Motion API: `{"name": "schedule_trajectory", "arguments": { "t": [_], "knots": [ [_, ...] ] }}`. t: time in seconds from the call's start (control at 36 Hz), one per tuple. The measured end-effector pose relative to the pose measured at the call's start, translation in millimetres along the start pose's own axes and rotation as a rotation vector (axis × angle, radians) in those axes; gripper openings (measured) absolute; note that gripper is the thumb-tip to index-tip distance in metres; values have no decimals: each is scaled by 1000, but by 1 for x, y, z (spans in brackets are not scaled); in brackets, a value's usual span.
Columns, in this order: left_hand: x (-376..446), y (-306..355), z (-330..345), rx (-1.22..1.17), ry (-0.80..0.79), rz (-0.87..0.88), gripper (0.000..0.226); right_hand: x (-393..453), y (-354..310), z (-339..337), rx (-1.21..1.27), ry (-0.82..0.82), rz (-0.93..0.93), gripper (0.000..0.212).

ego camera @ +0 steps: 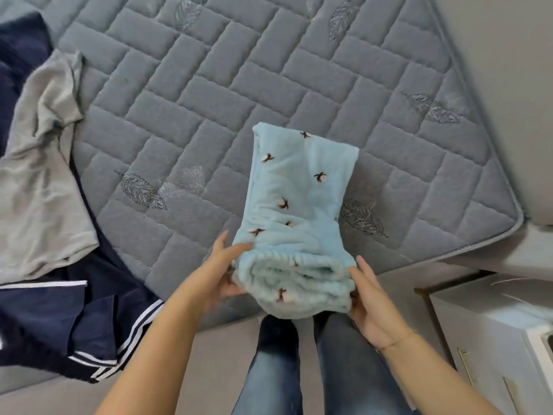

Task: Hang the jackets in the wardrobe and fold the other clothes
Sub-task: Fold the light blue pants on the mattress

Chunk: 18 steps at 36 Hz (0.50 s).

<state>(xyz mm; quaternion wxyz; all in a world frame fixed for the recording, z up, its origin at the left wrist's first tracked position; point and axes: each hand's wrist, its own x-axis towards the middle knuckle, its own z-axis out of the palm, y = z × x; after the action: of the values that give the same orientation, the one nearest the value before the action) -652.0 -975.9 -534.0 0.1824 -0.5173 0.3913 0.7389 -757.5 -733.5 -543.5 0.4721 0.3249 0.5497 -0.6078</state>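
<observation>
A light blue fleece garment (299,211) with small brown and white flower prints is folded into a thick bundle near the front edge of the grey quilted mattress (209,100). My left hand (224,271) grips the bundle's left side, thumb on top and fingers underneath. My right hand (371,301) holds its right side, fingers pressed against the folded layers. The near end of the bundle is lifted off the mattress between my hands.
A grey T-shirt (45,190) lies crumpled at the left on a navy garment with white stripes (74,324). A white bedside cabinet (508,324) stands at the lower right. My legs in jeans and dark socks (278,339) stand by the bed edge.
</observation>
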Motion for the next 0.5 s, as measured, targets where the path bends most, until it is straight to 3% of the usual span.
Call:
{"name": "schedule_trajectory", "arguments": {
  "t": [0.11,0.25,0.33,0.39,0.44,0.5],
  "knots": [
    [8,83,20,-12,-93,24,74,5,-72,17,79,-117,16,25],
    [56,160,48,-44,-80,74,33,54,-157,44,205,-16,130,22],
    [99,172,72,11,-10,242,50,100,-191,56,281,45,162,29],
    [124,165,85,291,82,404,69,128,-205,60,371,38,180,34],
    [149,150,93,683,213,575,81,148,-210,67,349,23,122,22],
    [170,133,101,1125,365,681,83,162,-202,74,33,103,-119,22]
  ]
}}
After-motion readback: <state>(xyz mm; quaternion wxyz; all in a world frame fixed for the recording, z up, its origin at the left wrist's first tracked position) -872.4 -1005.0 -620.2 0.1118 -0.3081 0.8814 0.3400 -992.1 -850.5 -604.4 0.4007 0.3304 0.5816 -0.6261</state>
